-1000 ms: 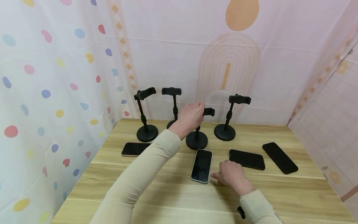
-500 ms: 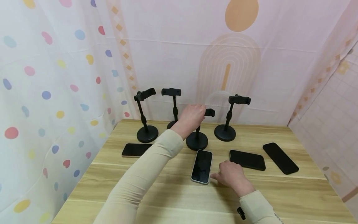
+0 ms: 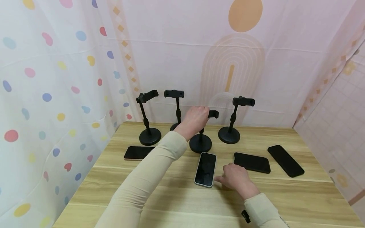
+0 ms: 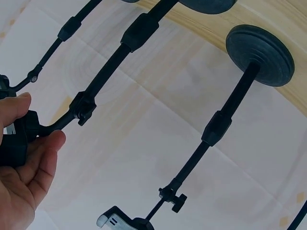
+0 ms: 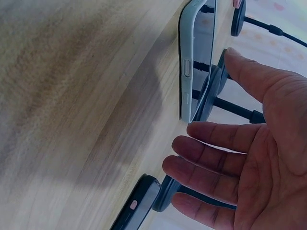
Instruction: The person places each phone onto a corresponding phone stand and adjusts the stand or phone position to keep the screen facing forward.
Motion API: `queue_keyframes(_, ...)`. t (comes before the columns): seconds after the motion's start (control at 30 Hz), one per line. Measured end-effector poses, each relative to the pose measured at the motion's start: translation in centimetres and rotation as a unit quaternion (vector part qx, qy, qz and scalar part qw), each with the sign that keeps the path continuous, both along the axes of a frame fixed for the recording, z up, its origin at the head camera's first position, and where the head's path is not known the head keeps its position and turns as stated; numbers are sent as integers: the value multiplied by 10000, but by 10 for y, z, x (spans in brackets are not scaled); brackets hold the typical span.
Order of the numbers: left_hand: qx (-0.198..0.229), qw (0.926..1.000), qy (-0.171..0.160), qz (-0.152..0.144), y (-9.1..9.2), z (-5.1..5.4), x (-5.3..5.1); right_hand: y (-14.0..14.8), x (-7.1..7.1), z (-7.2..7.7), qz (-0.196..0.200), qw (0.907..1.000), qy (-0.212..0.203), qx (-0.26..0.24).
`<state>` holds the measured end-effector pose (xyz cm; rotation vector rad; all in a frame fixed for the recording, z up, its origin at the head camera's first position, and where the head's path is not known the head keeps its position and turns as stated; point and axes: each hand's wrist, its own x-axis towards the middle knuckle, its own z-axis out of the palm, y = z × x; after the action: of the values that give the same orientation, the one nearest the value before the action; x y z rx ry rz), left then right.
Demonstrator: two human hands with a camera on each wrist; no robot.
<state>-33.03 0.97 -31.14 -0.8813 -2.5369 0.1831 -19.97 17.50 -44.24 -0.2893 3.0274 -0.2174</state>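
Note:
In the head view, my left hand (image 3: 194,119) is at the top of a black phone stand (image 3: 200,144), the front one near the middle. The left wrist view shows thumb and fingers around its clamp (image 4: 14,148), gripping it just above the thin bent neck. My right hand (image 3: 237,179) is low over the table, its fingers relaxed and holding nothing. Its nearest digit ends beside the right edge of a phone (image 3: 206,169) in a pale case, which lies screen up; whether they touch I cannot tell. In the right wrist view, this phone (image 5: 186,72) lies beyond the fingertips.
Three more black stands, at the left (image 3: 150,136), behind my left hand (image 3: 174,94) and at the right (image 3: 229,135), stand along the back. Dark phones lie at left (image 3: 138,152), right (image 3: 252,162) and far right (image 3: 285,161). A patterned curtain (image 3: 171,63) hangs behind the wooden table (image 3: 182,202).

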Motion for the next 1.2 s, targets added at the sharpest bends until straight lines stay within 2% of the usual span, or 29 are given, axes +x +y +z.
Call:
queue_keyframes(0.43,353,9950,-907,239,0,5,-6,0,-2,0,84,9995,-53,-299)
queue_keyframes(0.7,518,9931,-1039,184,1,9,-9,1,-2,0,81,9992,-132,-362)
queue_keyframes(0.97,443,9931,-1088,8,2,17,-11,2,-2,0,27,9987,-202,-462)
queue_keyframes(1.2,418,9901,-1343,23,1,23,-15,2,-1,1,68,9987,-185,-478)
